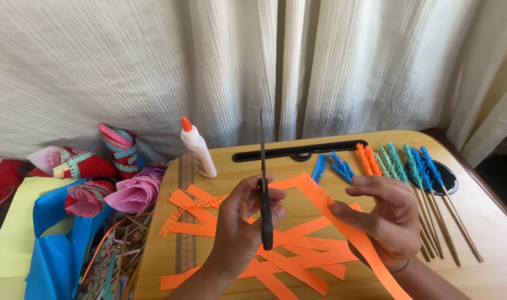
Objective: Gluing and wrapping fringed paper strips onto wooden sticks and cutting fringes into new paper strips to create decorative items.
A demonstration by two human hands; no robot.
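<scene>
My left hand (237,222) is shut on the black handle of a pair of scissors (263,161), held upright with the blades pointing up. Beside it, my right hand (389,222) pinches a long orange paper strip (320,194) with a fringed edge. The strip runs from next to the scissors, through my fingers, down to the lower right. Both hands hover over several loose orange strips (298,261) lying crossed on the wooden lap table (487,233).
A white glue bottle (198,150) with an orange cap and a ruler (185,222) sit at the table's left. Wooden skewers wrapped in blue, orange and teal fringed paper (398,161) lie at the right. Coloured paper and tissue flowers (125,191) pile up off the left edge.
</scene>
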